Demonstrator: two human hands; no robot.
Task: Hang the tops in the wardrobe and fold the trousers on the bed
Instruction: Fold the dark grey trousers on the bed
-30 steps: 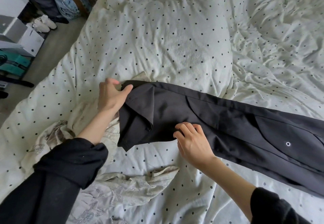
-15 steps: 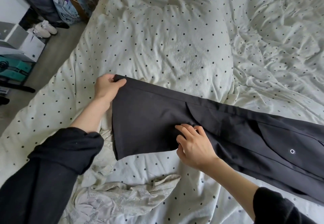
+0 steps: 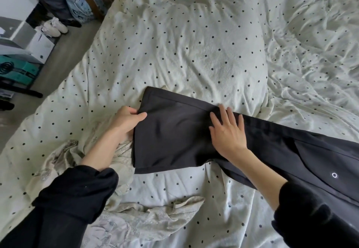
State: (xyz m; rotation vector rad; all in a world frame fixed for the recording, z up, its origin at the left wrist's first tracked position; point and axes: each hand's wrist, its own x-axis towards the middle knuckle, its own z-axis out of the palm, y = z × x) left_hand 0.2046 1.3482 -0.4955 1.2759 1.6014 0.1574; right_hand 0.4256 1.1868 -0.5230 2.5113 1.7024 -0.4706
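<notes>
Black trousers (image 3: 252,141) lie stretched across the bed (image 3: 194,44), on a cream duvet with dark dots, leg end toward the left, the rest running off to the lower right. A small metal eyelet (image 3: 198,175) shows on the fabric near the right edge. Left hand (image 3: 126,120): grip closed on the hem edge of the leg, thumb on top of the cloth, fingers curled beneath, pinching it. Right hand (image 3: 228,131): grip fully open, fingers straight and spread, palm pressing flat on the trouser leg just right of the hem section. Both forearms bare, black sleeves pushed up. A crumpled pale patterned garment (image 3: 136,220) lies on the duvet below and left of the trousers. White shoes (image 3: 55,27) and boxes (image 3: 29,42) sit on the floor at upper left.
</notes>
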